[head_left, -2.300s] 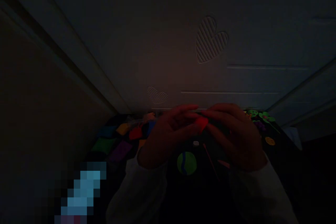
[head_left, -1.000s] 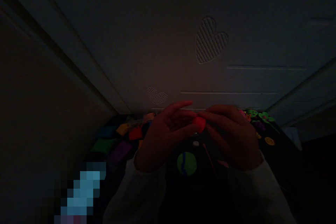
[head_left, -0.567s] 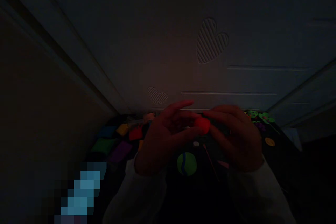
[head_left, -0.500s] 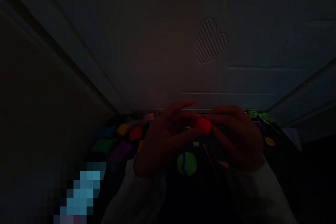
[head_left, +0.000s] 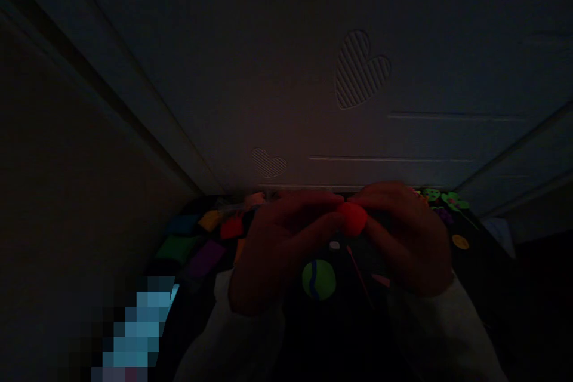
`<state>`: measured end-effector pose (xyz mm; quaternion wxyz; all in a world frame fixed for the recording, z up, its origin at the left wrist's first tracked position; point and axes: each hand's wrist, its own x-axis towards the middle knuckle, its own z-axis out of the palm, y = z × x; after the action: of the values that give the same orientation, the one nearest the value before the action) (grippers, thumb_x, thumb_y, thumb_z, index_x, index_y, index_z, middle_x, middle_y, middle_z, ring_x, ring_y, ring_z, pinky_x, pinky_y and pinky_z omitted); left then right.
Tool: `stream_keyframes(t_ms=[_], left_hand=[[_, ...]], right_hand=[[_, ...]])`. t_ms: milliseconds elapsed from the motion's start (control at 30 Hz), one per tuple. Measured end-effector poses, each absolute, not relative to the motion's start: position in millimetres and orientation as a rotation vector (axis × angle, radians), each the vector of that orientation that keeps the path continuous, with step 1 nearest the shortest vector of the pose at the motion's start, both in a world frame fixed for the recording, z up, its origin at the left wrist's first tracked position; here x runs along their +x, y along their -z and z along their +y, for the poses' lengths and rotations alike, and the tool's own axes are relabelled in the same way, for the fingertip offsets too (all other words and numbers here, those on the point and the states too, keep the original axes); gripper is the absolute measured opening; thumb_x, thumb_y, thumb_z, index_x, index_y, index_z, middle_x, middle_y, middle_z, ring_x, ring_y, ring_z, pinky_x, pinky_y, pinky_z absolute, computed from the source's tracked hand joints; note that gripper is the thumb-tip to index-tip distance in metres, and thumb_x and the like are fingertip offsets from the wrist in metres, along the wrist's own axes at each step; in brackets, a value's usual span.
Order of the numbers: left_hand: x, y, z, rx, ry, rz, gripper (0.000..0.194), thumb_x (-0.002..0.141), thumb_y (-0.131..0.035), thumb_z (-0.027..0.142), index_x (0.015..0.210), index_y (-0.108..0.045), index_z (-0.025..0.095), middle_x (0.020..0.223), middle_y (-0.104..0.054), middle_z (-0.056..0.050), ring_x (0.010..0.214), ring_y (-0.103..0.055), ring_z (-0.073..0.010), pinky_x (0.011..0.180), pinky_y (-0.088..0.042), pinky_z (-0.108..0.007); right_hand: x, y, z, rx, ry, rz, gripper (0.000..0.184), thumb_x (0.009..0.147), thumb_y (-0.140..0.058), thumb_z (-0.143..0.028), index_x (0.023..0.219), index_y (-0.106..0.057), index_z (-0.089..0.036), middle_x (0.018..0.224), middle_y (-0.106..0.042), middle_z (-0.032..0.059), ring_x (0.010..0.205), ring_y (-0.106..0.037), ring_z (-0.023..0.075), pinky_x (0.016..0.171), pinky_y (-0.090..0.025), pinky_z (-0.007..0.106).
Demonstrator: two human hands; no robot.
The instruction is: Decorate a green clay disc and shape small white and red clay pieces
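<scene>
A bright red clay ball [head_left: 354,219] is pinched between my two hands above the dark table. My left hand [head_left: 280,245] has its thumb and fingertips at the ball's left side. From the right, my right hand [head_left: 409,236] grips it with thumb and fingers; part of the ball's edge is hidden. Below the hands lies a green round clay piece [head_left: 329,280] with a wavy blue strip across it. A small white piece [head_left: 334,245] and a thin reddish stick tool [head_left: 359,276] rest near it. The dim light hides finer detail.
Coloured clay blocks lie at the left: green [head_left: 176,247], purple [head_left: 207,258], red [head_left: 231,227] and others. Green flower-like shapes [head_left: 454,200] and a yellow disc [head_left: 460,242] are at the right. A white panel with embossed hearts [head_left: 360,71] rises behind the table.
The red ball has shifted slightly right and down. My left hand's raised index finger has come down, and its fingers are now closer together.
</scene>
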<state>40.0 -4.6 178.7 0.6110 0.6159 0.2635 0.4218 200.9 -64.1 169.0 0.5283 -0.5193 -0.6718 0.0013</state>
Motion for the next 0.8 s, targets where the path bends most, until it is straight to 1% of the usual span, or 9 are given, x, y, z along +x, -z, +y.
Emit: stream_keyframes(t_ms=[100,167,233,333,467,533,600,700,800], left_hand=[[36.3,-180.6,-3.4,1.634,-1.022,0.546,0.024,0.071,-0.076,0.027,0.094,-0.074,0.033,0.097,-0.071,0.002,0.089,-0.065,-0.0145,0.079,-0.051,-0.023],[34.3,-181.0,-2.1,1.709,-1.028,0.479,0.026,0.069,-0.077,0.028,0.094,-0.074,0.034,0.104,-0.069,0.002,0.097,-0.062,-0.0156,0.087,-0.048,-0.024],[32.9,-180.3,-1.1,1.709,-1.018,0.433,0.025,0.07,-0.076,0.03,0.094,-0.075,0.035,0.105,-0.068,0.001,0.099,-0.061,-0.0162,0.091,-0.047,-0.025],[32.2,-178.6,-0.2,1.681,-1.012,0.392,0.027,0.07,-0.076,0.03,0.097,-0.074,0.035,0.108,-0.067,-0.001,0.104,-0.06,-0.0185,0.093,-0.047,-0.027],[33.3,-178.6,0.5,1.679,-0.951,0.315,0.029,0.071,-0.075,0.032,0.099,-0.073,0.036,0.114,-0.066,-0.001,0.109,-0.059,-0.0203,0.096,-0.047,-0.029],[34.1,-179.0,0.6,1.682,-0.937,0.292,0.027,0.072,-0.074,0.032,0.099,-0.073,0.036,0.114,-0.066,0.0,0.11,-0.059,-0.0187,0.097,-0.046,-0.026],[35.0,-178.7,0.7,1.672,-0.956,0.284,0.026,0.073,-0.074,0.031,0.098,-0.073,0.036,0.113,-0.066,0.001,0.112,-0.057,-0.0171,0.098,-0.045,-0.024],[36.4,-176.6,0.6,1.654,-0.983,0.263,0.024,0.073,-0.074,0.029,0.096,-0.073,0.036,0.11,-0.067,0.003,0.114,-0.056,-0.0153,0.099,-0.043,-0.022],[38.2,-173.8,-0.1,1.622,-0.971,0.258,0.024,0.074,-0.074,0.028,0.096,-0.073,0.036,0.111,-0.066,0.004,0.112,-0.057,-0.0137,0.097,-0.044,-0.02]], right_hand=[[202.0,-168.4,-62.9,-1.18,-0.368,-1.491,0.007,0.078,-0.068,-0.025,0.085,-0.068,-0.023,0.084,-0.068,0.001,0.077,-0.063,0.0142,0.065,-0.052,0.027],[202.9,-167.2,-62.2,-1.116,-0.571,-1.444,0.01,0.077,-0.069,-0.031,0.084,-0.068,-0.024,0.084,-0.068,0.0007,0.076,-0.064,0.0141,0.063,-0.052,0.027],[203.7,-166.1,-62.2,-1.046,-0.683,-1.443,0.013,0.077,-0.069,-0.034,0.085,-0.068,-0.024,0.085,-0.069,0.0006,0.077,-0.066,0.0141,0.065,-0.054,0.027],[203.6,-166.4,-63.5,-1.001,-0.778,-1.456,0.012,0.077,-0.069,-0.033,0.084,-0.068,-0.024,0.086,-0.069,0.0004,0.078,-0.067,0.0137,0.067,-0.056,0.027],[201.3,-170.2,-65.9,-1.001,-0.899,-1.393,0.014,0.074,-0.072,-0.036,0.082,-0.069,-0.023,0.086,-0.07,0.0016,0.075,-0.068,0.0144,0.065,-0.058,0.027],[200.3,-171.2,-66.7,-0.997,-0.926,-1.378,0.016,0.074,-0.072,-0.037,0.083,-0.07,-0.024,0.09,-0.072,0.0023,0.077,-0.07,0.0152,0.067,-0.059,0.029],[200.0,-170.6,-67.3,-0.982,-0.935,-1.381,0.013,0.075,-0.071,-0.034,0.085,-0.07,-0.026,0.094,-0.073,0.0018,0.08,-0.07,0.0148,0.07,-0.059,0.028],[199.7,-168.6,-67.6,-0.942,-0.953,-1.381,0.011,0.078,-0.07,-0.027,0.089,-0.07,-0.027,0.097,-0.073,0.0005,0.082,-0.071,0.0133,0.07,-0.059,0.025],[197.2,-168.7,-67.5,-0.89,-0.975,-1.372,0.016,0.079,-0.069,-0.023,0.093,-0.07,-0.031,0.1,-0.073,-0.002,0.084,-0.071,0.0106,0.071,-0.058,0.02]])
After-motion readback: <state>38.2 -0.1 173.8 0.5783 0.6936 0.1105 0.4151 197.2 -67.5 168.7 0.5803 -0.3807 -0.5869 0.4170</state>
